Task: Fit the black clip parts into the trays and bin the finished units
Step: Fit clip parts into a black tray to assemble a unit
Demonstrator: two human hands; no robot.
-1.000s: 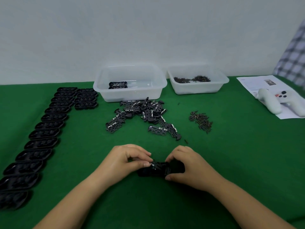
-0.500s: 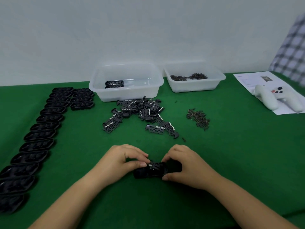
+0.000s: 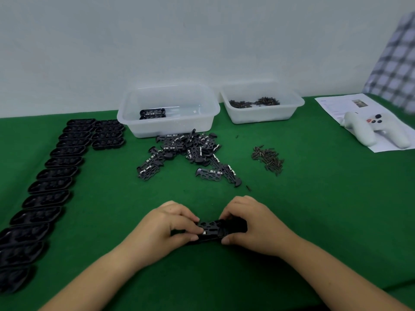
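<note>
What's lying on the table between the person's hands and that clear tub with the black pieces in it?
In the head view, a loose pile of black clip parts lies on the green cloth between the hands and the clear tub. Nearer the hands, the cloth is bare.

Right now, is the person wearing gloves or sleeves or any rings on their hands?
No gloves. The left hand and right hand are bare, and so are both forearms as far as the picture shows: no sleeves, no watch, no bracelet. I see no rings on the fingers, and the fingernails look short and unpainted.

A perforated black clip part (image 3: 211,226) lies flat atop a black tray (image 3: 235,227) on the green table (image 3: 314,209)
</note>
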